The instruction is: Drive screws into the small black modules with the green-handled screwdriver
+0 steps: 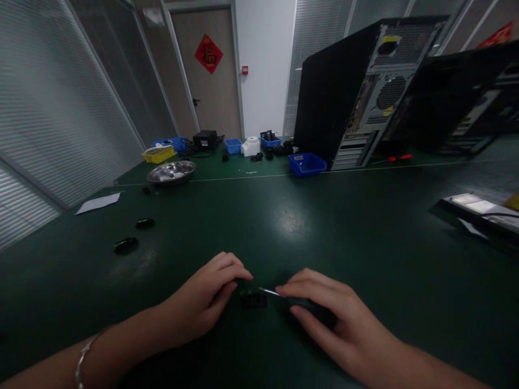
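Screwdriver (272,293) in grip, the right hand (338,319) closed its fingers round the dark handle, and the thin metal shaft pointed left over the dark green worktop (365,227). Its tip hovered at or just above the upper right edge of a small black part (253,300), which lay flat between the two hands, close to the wearer; contact could not be made out. The left hand (214,289) was beside that part on its other side, palm down, with bent fingers and the thumb tucked under the forefinger; whether it pinched anything could not be told. A silvery bracelet (82,359) circled the left wrist. Farther off on the left, two small dark pieces (126,245) lay apart from each other, with a white sheet (98,203) beyond them. Toward the back stood a round metal dish (171,172), a yellow tray (158,154), a white plastic housing (250,146) and a blue bin (307,164), the last just beside a large black computer case (336,97) with its back panel showing. A red-handled tool (399,158) lay to the right of the case, and a flat light-topped device (482,210) rested near the right edge of the view.
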